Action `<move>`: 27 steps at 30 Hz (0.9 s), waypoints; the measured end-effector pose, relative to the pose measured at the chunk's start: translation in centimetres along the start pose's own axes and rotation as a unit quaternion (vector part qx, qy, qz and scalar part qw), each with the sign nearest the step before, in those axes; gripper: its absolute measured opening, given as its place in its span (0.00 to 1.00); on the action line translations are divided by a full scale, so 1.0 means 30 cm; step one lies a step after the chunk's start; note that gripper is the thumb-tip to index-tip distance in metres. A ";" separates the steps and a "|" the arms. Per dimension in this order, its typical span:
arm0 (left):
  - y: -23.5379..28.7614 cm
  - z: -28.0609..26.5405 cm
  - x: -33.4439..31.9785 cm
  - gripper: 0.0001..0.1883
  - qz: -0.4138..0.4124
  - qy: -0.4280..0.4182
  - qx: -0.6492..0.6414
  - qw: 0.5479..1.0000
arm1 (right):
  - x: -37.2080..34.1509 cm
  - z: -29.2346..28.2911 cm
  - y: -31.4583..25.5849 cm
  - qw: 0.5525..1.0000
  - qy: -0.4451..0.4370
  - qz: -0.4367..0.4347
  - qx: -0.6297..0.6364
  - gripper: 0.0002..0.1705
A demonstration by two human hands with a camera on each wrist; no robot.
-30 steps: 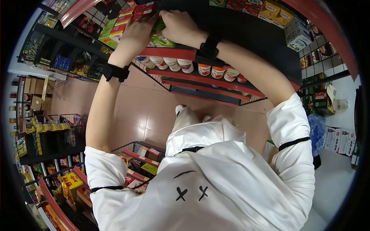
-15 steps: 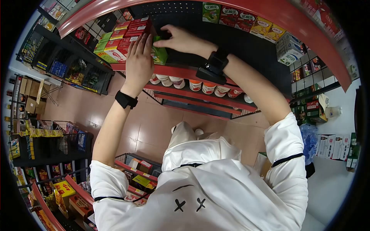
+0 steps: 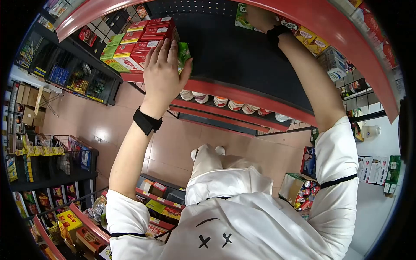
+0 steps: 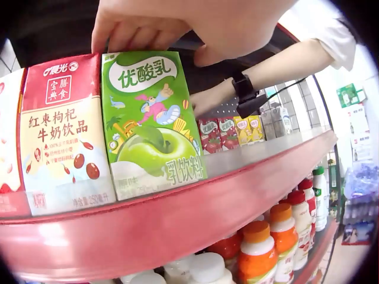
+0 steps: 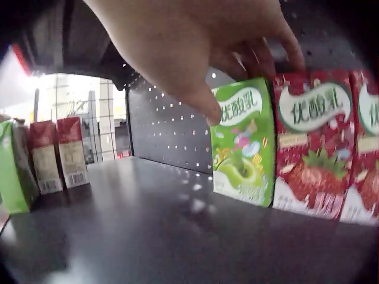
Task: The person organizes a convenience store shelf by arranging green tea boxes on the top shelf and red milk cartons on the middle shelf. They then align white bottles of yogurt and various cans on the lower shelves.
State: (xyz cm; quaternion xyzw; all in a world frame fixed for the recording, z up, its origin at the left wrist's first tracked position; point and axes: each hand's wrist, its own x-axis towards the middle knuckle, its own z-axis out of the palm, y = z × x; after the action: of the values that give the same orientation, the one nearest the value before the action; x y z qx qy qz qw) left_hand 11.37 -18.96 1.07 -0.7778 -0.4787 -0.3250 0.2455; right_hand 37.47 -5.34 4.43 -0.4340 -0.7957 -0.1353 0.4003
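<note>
My left hand (image 3: 162, 80) rests with straight fingers over the tops of the red milk drink cartons (image 3: 147, 50) at the shelf's left end, thumb out beside a green apple milk drink carton (image 4: 151, 130). In the left wrist view this carton stands upright against a red and cream carton (image 4: 65, 142). My right hand (image 3: 262, 19) is at the back of the shelf. It grips the top of another green apple milk drink carton (image 5: 241, 160), thumb at the near left edge and fingers behind. Beside that carton stand red strawberry cartons (image 5: 311, 154).
The black shelf (image 3: 225, 52) has a red front rail (image 3: 242, 97) and a red edge above (image 3: 195, 3). Yellow cartons (image 3: 310, 39) stand at the back right. White bottles (image 4: 284, 236) with orange and red caps fill the level below. Another rack stands behind me.
My right hand has left the green carton at the left end and reached right to the one at the back. My left hand stays on the left group, its thumb now spread wider.
</note>
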 end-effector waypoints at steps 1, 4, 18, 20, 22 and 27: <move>0.000 0.004 0.005 0.25 0.000 0.000 0.000 1.000 | 0.004 -0.004 0.001 1.000 0.001 0.003 0.004 0.18; 0.009 0.022 -0.001 0.24 -0.005 0.003 0.004 1.000 | 0.015 -0.016 0.005 1.000 -0.004 0.014 0.016 0.18; 0.024 0.100 -0.027 0.22 -0.023 0.084 0.047 0.995 | 0.039 -0.085 -0.047 0.987 -0.076 -0.021 0.137 0.21; 0.022 0.112 -0.021 0.22 -0.027 0.098 0.046 0.994 | 0.031 0.162 0.043 0.997 -0.010 -0.034 -0.067 0.21; 0.031 0.101 -0.018 0.22 -0.026 0.097 0.052 0.994 | 0.047 0.231 0.000 0.962 0.055 -0.042 -0.265 0.21; 0.026 0.109 -0.020 0.22 -0.024 0.101 0.059 0.993 | 0.016 0.197 -0.351 0.982 -0.189 0.024 -0.004 0.21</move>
State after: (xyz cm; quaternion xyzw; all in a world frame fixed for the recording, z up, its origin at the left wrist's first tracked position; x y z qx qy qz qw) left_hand 12.75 -17.37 -1.61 -0.7133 -0.4888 -0.3787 0.3299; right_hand 25.85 -7.91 2.39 -0.4721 -0.8458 -0.0449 0.2442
